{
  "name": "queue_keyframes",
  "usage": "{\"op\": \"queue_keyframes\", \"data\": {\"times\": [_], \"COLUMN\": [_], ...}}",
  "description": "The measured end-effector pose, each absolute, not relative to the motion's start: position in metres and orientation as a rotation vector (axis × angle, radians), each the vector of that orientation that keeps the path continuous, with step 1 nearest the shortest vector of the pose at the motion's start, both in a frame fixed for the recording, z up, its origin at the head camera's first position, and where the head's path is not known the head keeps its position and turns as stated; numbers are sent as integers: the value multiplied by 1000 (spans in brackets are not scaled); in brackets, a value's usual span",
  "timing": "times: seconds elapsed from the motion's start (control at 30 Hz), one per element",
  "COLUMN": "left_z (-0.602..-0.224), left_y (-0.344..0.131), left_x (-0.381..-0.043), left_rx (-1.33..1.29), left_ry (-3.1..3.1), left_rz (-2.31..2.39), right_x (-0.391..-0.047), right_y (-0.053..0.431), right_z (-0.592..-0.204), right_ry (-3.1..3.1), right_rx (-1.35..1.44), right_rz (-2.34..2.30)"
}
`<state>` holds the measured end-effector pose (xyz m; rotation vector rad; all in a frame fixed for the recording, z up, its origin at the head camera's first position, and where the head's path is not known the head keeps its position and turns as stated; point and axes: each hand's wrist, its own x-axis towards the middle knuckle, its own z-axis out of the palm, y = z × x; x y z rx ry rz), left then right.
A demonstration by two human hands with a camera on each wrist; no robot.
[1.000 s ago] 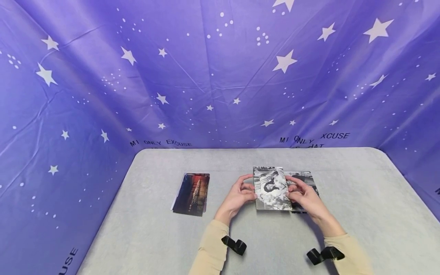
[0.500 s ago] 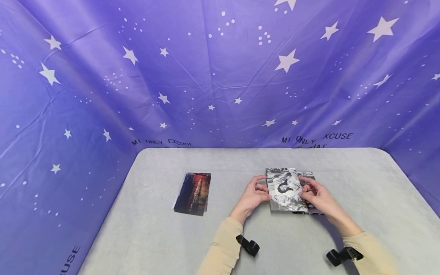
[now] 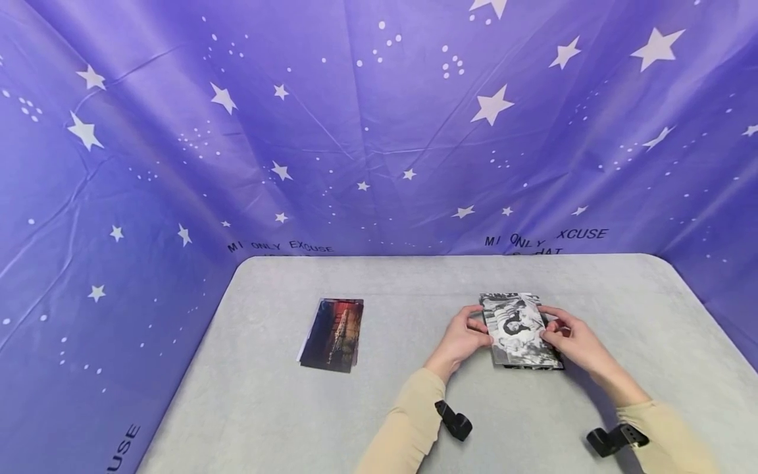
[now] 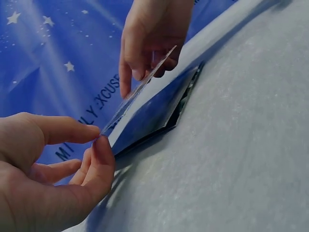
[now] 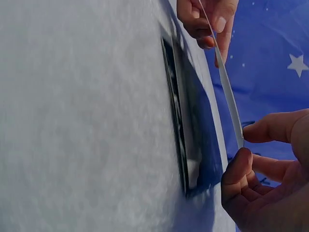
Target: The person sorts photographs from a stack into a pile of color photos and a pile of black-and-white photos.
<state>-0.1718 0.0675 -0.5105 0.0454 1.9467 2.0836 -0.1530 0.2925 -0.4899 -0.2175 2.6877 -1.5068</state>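
A black-and-white photo print (image 3: pixel 518 329) is held level between both hands, just over a stack of similar prints (image 5: pixel 186 125) on the table. My left hand (image 3: pixel 464 337) pinches its left edge between thumb and fingers. At the opposite edge my right hand (image 3: pixel 574 337) pinches it the same way. Both wrist views show the held print (image 4: pixel 140 92) edge-on, raised above the stack, with a gap between them. From the head view the held print hides most of the stack; only a dark strip shows at its lower edge.
To the left on the grey table (image 3: pixel 237 395) lies another stack of prints (image 3: pixel 331 336), topped by a dark picture with red and orange tones. Behind the table hangs a purple star-patterned cloth (image 3: pixel 379 131). Black wrist cameras (image 3: pixel 454 421) sit on both sleeves.
Both hands have carried the black-and-white photo print to the right, until it lies over the right stack and covers most of it. The left stack has not moved.
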Motion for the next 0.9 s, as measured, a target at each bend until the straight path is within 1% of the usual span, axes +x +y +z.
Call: {"op": "queue_keyframes", "data": {"times": [0.33, 0.57, 0.9], "left_z": [-514, -510, -508], "left_y": [81, 83, 77], "left_x": [-176, -180, -180], "left_rx": [-63, -43, -18], "left_ry": [1923, 1985, 2014], "left_rz": [2083, 2001, 1944], "right_x": [-159, -164, -169], "right_y": [306, 311, 318], "right_z": [-503, -507, -504], "right_ry": [2651, 2691, 2659], "right_rx": [-186, -181, -140], "right_rz": [-1479, -1490, -1483]}}
